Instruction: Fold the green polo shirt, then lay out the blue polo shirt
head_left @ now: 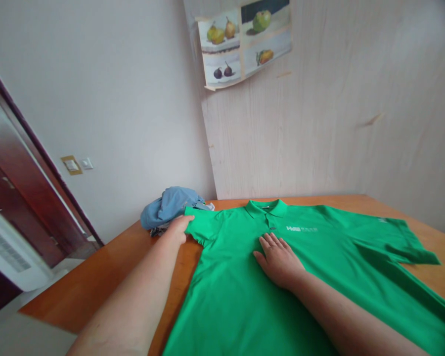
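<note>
A green polo shirt (pixel 330 262) lies spread face up on the wooden table (pixel 107 267), collar toward the wall, with a small white logo on the chest. My left hand (pixel 178 229) reaches out and pinches the edge of the shirt's left sleeve (pixel 203 225). My right hand (pixel 278 259) rests flat on the chest of the shirt just below the collar (pixel 266 207), fingers stretched out and holding nothing.
A bundle of blue-grey clothes (pixel 168 207) lies at the table's far left corner beside the sleeve. Behind the table stand a white wall and a pale wood panel with a fruit poster (pixel 244 44). A dark wooden door (pixel 18 198) stands at left.
</note>
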The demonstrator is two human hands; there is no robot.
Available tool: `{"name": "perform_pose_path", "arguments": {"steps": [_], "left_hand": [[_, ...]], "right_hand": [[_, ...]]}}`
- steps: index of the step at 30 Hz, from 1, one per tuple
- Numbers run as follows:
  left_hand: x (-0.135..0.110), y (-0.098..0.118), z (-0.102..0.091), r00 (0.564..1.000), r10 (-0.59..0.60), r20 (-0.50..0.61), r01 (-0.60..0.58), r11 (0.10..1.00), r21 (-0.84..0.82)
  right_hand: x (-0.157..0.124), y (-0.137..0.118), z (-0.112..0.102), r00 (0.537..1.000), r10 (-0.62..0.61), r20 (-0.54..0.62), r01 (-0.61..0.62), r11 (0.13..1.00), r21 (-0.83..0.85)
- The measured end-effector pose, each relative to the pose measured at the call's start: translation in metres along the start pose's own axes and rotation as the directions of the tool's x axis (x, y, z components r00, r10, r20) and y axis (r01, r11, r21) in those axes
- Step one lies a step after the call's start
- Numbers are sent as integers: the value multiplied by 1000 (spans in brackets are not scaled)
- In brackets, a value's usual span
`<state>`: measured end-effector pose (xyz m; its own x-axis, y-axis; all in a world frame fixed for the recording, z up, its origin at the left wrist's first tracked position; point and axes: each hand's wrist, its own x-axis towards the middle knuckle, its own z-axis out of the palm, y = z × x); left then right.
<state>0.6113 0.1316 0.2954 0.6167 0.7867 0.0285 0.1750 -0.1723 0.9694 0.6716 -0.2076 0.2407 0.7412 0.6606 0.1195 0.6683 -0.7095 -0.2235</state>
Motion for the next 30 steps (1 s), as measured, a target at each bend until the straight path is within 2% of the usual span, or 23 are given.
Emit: {"name": "perform_pose_path", "arguments": {"steps": [6,10,14,18,21,24,27,30], "left_hand": [[-4,17,10,980,191,47,-194,979,66],[-9,37,25,941,324,92,-337,919,207],[-27,57,50,889,422,180,-458,842,286],[-58,62,84,828,452,333,-539,805,249],[-77,59,97,810,407,421,-520,831,197],[-82,56,88,836,350,422,-459,868,189],[-78,50,63,869,294,398,-405,884,233],[-73,35,37,883,246,399,-381,873,304]], "right_hand": [[0,0,0,1000,3,0,-3,1000,18],[0,0,1,1000,3,-6,-3,1000,29],[-1,-1,0,1000,3,-7,-3,999,32],[-2,-3,-2,1000,5,-9,-5,1000,29],[-2,-3,-4,1000,0,-8,0,1000,30],[-2,-3,-5,1000,-1,-3,1,1000,28],[-2,-3,-5,1000,2,3,-2,1000,30],[-1,-2,-4,1000,3,9,-4,1000,29]]}}
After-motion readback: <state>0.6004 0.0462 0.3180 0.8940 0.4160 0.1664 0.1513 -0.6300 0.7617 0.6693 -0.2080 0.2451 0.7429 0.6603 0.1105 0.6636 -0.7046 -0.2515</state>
